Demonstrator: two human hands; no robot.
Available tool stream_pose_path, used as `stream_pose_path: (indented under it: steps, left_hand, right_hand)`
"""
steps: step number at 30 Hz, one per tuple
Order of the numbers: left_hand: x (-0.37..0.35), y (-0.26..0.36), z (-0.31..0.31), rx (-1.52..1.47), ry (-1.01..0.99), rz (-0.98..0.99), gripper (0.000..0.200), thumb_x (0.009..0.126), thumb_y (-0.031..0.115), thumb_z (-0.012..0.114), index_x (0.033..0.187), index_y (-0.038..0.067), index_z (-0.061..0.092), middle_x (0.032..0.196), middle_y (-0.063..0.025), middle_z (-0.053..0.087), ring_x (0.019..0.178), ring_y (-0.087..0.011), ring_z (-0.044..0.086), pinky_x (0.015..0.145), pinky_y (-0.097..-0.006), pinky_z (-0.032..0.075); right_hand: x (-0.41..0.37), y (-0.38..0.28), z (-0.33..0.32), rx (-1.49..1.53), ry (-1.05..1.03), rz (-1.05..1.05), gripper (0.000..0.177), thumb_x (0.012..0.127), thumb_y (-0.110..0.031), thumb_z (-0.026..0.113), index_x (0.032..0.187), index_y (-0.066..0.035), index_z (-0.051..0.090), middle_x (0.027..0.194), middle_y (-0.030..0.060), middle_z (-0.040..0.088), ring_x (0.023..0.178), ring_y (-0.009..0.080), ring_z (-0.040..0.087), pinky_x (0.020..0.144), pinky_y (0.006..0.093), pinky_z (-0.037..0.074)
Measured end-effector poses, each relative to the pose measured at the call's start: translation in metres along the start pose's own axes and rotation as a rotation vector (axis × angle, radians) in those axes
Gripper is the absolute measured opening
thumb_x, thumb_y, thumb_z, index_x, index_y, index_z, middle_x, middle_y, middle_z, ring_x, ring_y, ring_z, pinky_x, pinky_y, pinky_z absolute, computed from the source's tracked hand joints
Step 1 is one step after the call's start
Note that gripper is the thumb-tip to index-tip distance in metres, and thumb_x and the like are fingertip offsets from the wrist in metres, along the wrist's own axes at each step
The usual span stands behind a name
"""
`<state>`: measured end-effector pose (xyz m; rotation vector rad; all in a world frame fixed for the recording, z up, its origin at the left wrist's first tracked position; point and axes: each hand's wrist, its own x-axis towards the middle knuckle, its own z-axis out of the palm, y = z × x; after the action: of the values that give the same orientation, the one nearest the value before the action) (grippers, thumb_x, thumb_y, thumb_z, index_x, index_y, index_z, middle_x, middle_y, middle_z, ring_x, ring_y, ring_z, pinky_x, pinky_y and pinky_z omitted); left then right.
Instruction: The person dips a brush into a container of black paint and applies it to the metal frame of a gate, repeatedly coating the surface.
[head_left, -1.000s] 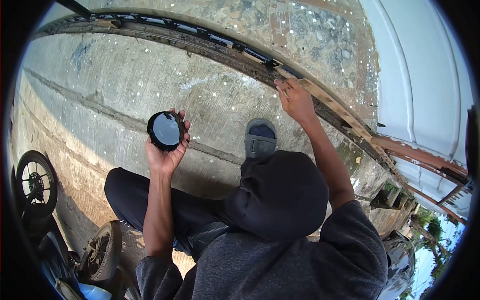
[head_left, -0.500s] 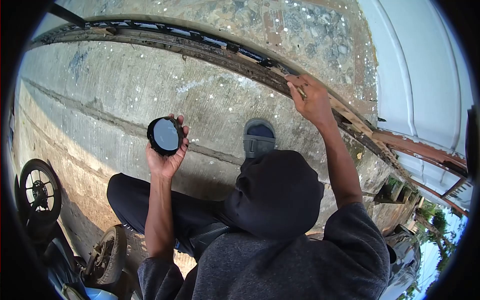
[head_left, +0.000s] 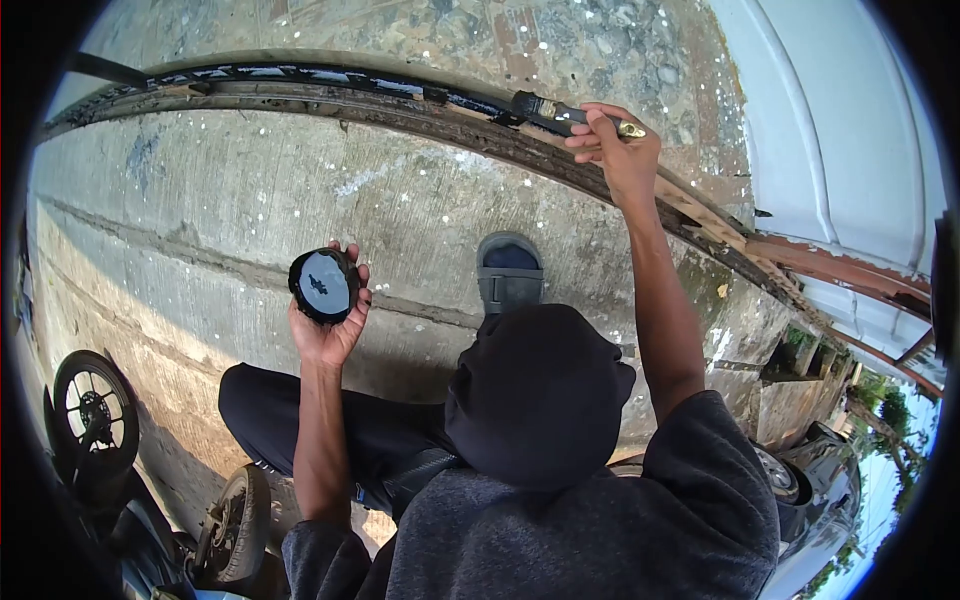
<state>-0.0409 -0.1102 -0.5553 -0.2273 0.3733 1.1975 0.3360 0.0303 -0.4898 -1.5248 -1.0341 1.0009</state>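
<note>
My left hand (head_left: 338,335) cups a round black can (head_left: 296,278) from below, fingers curled up its right side. Shiny dark paint fills it, with the sky and leaves mirrored on the surface. In my right hand (head_left: 632,168) is a paintbrush (head_left: 566,114), gripped by its handle between thumb and fingers. Its black bristles point left and sit right at the metal rail (head_left: 360,84). Left of the brush the rail is glossy black; to the right a bare brownish stretch (head_left: 695,208) runs toward the white panel.
A sandalled foot (head_left: 510,265) rests on the paint-spotted concrete (head_left: 420,200) between my hands. Motorbike wheels (head_left: 97,412) stand at lower left. The white panel (head_left: 800,120) rises at upper right, and a parked car (head_left: 815,490) is at lower right.
My right hand has turned, so the whole brush now shows, its bristles at the rail. The can is still in my left hand, slightly lower in view.
</note>
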Motion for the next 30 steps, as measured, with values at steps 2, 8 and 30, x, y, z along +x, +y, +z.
stream_pose_path:
  steps: [2,8,30]
  left_hand:
    - [0.001,-0.001,0.003,0.01,0.003,-0.004,0.048,0.099,0.034,0.045,0.136,0.004,0.047,0.134,-0.0183,0.053,0.112,-0.0382,0.06,0.086,-0.0473,0.056]
    - [0.004,0.001,0.006,0.035,-0.049,-0.033,0.046,0.1,0.031,0.044,0.14,0.007,0.046,0.138,-0.0158,0.053,0.116,-0.036,0.058,0.09,-0.0455,0.053]
    - [0.022,-0.007,0.032,0.063,0.048,-0.047,0.044,0.1,0.031,0.046,0.136,0.006,0.048,0.136,-0.017,0.054,0.114,-0.037,0.06,0.088,-0.0462,0.054]
  right_hand:
    - [0.006,0.009,0.011,-0.009,-0.065,0.023,0.019,0.094,-0.007,0.059,0.106,0.005,0.068,0.079,0.0158,0.069,0.067,0.0197,0.071,0.05,0.0258,0.055]
    - [0.004,0.011,-0.016,-0.039,0.027,0.025,0.019,0.094,-0.009,0.06,0.104,0.005,0.068,0.079,0.0151,0.07,0.065,0.0185,0.07,0.05,0.025,0.055]
    - [-0.032,0.068,-0.003,-0.175,0.142,-0.287,0.017,0.094,-0.007,0.062,0.106,0.001,0.069,0.087,0.0096,0.07,0.072,0.0134,0.069,0.059,0.0242,0.055]
